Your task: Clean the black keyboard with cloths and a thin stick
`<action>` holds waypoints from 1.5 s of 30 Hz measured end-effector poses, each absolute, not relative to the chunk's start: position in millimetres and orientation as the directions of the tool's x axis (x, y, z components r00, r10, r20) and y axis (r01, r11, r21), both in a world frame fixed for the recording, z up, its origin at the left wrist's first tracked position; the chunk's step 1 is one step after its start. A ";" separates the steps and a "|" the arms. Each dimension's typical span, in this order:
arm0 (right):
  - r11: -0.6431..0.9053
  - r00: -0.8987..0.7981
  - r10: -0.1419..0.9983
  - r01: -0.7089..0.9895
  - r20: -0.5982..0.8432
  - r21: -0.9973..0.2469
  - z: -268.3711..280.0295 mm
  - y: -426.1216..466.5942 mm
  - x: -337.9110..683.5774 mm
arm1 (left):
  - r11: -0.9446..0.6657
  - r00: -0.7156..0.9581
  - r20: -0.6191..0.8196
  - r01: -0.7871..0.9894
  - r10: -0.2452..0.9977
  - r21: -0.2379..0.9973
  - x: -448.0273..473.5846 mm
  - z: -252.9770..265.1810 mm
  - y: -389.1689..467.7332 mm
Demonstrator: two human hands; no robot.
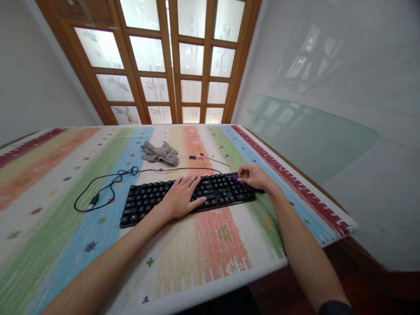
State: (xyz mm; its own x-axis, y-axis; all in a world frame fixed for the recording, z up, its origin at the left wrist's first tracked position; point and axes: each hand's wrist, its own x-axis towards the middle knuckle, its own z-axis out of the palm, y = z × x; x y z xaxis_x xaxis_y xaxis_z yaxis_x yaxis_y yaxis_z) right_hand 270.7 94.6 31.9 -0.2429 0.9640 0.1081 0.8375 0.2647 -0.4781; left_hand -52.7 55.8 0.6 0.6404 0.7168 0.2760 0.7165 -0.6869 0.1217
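A black full-size keyboard [147, 202] lies at a slant on the striped tablecloth in front of me. My left hand [181, 196] rests flat on its middle keys, fingers spread and palm down, holding nothing. Over the number pad at the right end, my right hand [254, 176] is closed, thumb and fingers pinching a small purple thing [236, 178] against the keys. Most of that purple thing is hidden by the hand, so its kind is unclear. A dark edge shows below the same hand, just past the keyboard's corner.
Behind the keyboard lie a crumpled grey cloth [159, 153] and a thin pale stick-like tool [215, 160] with small black parts [193, 157]. The keyboard's black cable [98, 178] loops left to its USB plug [93, 201]. The table's right edge [323, 203] runs along a wall.
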 end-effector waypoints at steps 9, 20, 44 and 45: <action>0.274 -0.281 0.957 0.786 0.075 -0.555 28.4 95.6 270.9 | -0.683 0.638 0.273 0.722 0.720 0.115 -52.0 1.5 55.5; 0.223 -0.308 0.951 0.697 -0.003 -0.681 28.7 102.2 283.1 | -0.677 0.638 0.257 0.728 0.726 0.104 -51.7 2.5 55.0; 0.116 -0.169 0.985 0.553 0.026 -0.825 40.9 86.4 281.2 | -0.680 0.636 0.260 0.718 0.727 0.146 -51.9 1.0 54.8; 0.131 -0.195 0.981 0.561 0.023 -0.817 40.2 86.6 279.0 | -0.677 0.635 0.253 0.721 0.730 0.144 -51.9 1.5 54.7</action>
